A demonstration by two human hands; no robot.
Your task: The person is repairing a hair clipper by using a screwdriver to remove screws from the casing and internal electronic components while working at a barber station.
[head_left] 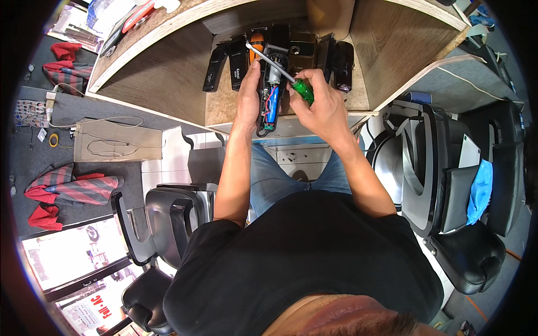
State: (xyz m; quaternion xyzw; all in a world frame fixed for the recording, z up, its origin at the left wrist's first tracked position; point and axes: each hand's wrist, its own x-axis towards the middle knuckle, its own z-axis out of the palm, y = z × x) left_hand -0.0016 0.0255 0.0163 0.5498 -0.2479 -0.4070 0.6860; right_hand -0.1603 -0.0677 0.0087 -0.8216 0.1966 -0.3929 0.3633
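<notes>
My left hand (247, 103) is wrapped along the left side of an opened hair clipper (274, 84). Its casing is off, so a blue battery, thin wires and a silver motor show inside. In my right hand (324, 109) is a screwdriver (303, 91) with a green handle, gripped between thumb and fingers. The metal shaft slants up and left across the clipper, and its tip lies near an orange-and-black clipper (256, 42). Black clippers (239, 63) stand to the left, and another dark clipper (343, 66) is at the right.
A wooden shelf compartment (358, 102) with side walls surrounds the clippers. Black salon chairs (178, 224) flank me, with a blue cloth (480, 190) on the right one. At the left are a plaid red-grey garment (78, 190) and a small wooden ledge (106, 148) with a cable.
</notes>
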